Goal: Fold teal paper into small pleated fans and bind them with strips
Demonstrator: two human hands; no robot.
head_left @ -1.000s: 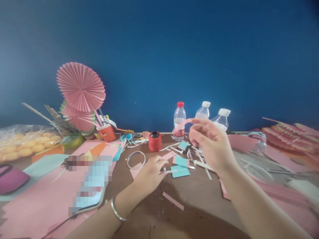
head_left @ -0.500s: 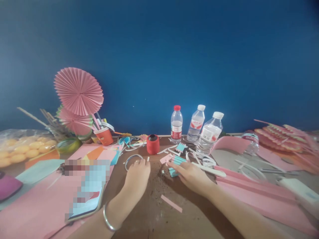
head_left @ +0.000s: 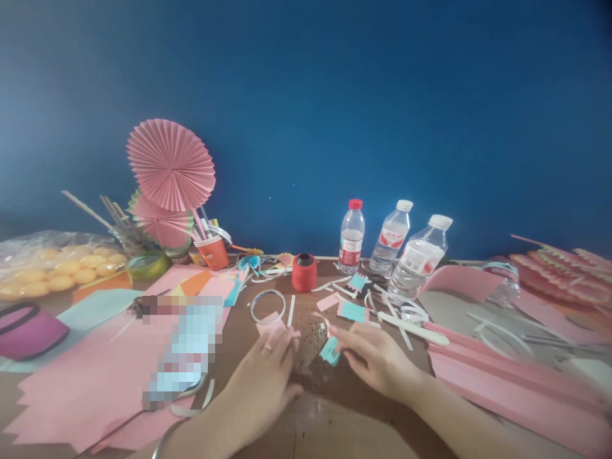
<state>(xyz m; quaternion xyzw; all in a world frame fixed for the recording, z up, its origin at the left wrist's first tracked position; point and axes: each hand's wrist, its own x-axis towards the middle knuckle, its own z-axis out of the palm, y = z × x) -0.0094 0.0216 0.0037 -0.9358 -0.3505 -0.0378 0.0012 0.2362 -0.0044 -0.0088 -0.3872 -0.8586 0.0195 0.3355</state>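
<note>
Right hand (head_left: 332, 336) curved low over the desk (head_left: 344, 440), its fingertips meeting a teal paper piece (head_left: 329, 352) and the end of a curled pink strip (head_left: 320, 317); whether it pinched either could not be told. Both lay just left of that hand, with dark crumbs (head_left: 313, 328) scattered beside them. Across from it, the left hand (head_left: 272, 363) was palm down and loosely open, thumb apart, its fingers at the edge of a pink paper scrap (head_left: 271, 324). Beyond the left hand lay a silver hoop (head_left: 252, 309), and farther off stood a red cylinder (head_left: 304, 275). Past the right hand were a pink-edged teal piece (head_left: 353, 311), a white stick (head_left: 415, 327) and, farther back, a red-capped bottle (head_left: 350, 245).
</note>
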